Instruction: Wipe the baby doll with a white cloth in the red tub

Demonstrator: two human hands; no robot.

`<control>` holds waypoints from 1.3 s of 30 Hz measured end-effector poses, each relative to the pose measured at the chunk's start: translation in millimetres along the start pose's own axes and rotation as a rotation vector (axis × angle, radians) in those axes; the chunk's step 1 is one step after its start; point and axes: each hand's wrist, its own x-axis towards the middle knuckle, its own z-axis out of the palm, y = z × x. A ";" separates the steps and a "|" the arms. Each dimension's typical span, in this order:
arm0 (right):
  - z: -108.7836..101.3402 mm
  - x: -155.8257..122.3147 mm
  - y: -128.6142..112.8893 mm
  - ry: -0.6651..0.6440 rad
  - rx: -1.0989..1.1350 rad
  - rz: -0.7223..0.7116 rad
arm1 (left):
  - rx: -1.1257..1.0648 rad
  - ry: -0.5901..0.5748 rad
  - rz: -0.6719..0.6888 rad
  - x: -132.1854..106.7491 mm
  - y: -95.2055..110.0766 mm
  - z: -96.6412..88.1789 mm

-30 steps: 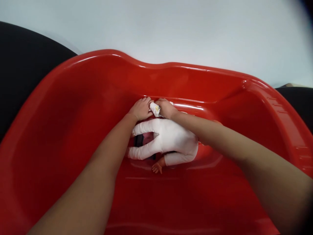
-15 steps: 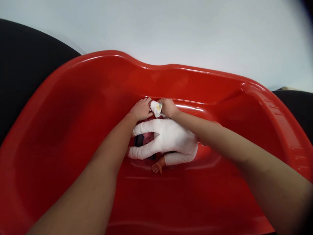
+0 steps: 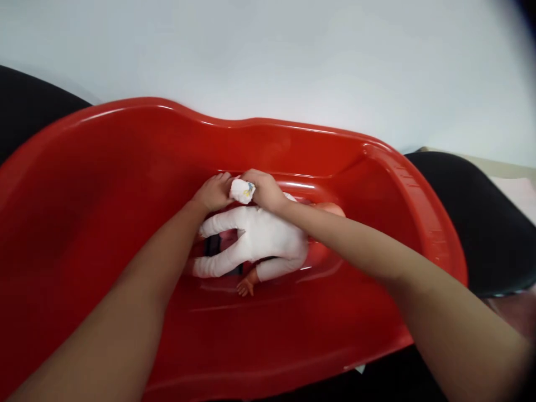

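A doll (image 3: 268,237) in a white suit lies in the red bathtub (image 3: 209,346), its legs pointing left, one small hand by the near side. My right forearm partly covers its head. Just above the doll's legs, my right hand (image 3: 264,191) is closed on a small white cloth (image 3: 240,191) with yellow and blue print. My left hand (image 3: 213,191) meets the cloth's other side, fingers curled and closed at its edge; the fingertips are partly hidden. Beneath the doll's legs, something dark and pink (image 3: 221,240) shows in part.
The tub's curved far rim (image 3: 259,121) runs along a pale wall (image 3: 268,56). A black rounded surface (image 3: 464,218) stands at the right, another dark one (image 3: 33,106) at the left. Something pale pink (image 3: 517,195) lies at the far right.
The view has shifted right, so tub, doll and hands appear further left. My right hand has turned a little over the cloth, and the doll's head shows more.
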 end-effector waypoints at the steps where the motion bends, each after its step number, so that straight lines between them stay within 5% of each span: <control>1: -20.4 -18.9 -10.5 0.019 0.017 -0.047 | 0.034 -0.002 0.035 0.5 0.5 -1.0; 5: -132.8 -141.0 -64.2 0.170 -0.040 -0.180 | 0.180 -0.016 0.128 2.1 3.4 -3.7; 9: -229.8 -318.0 -120.5 0.299 -0.418 -0.048 | 0.221 -0.044 0.134 4.0 0.6 -2.4; 13: -260.4 -476.8 -146.4 0.469 -0.738 0.184 | 0.307 -0.221 0.139 11.7 6.7 -10.7; 16: -256.8 -528.3 -137.0 0.456 -0.782 0.210 | 0.269 -0.289 -0.058 17.1 33.3 -29.9; 19: -259.1 -508.0 -112.4 0.368 -0.760 0.066 | 0.254 -0.265 -0.194 10.8 73.0 -55.5; 24: -285.4 -391.1 -71.6 0.226 -0.872 0.118 | 0.400 -0.308 -0.065 -40.3 117.0 -99.3; 28: -294.1 -310.0 -44.5 0.050 -0.926 0.377 | 0.486 -0.330 -0.023 -109.9 116.3 -129.1; 33: -283.3 -267.8 -38.3 -0.209 -0.742 0.751 | 0.524 -0.409 -0.096 -181.2 102.1 -149.2; 36: -274.8 -266.2 -53.1 -0.254 -0.699 0.821 | 0.440 -0.489 -0.176 -188.9 91.9 -144.8; 39: -256.4 -268.5 -69.4 -0.198 -0.798 0.744 | 0.334 -0.588 -0.219 -172.6 87.7 -130.2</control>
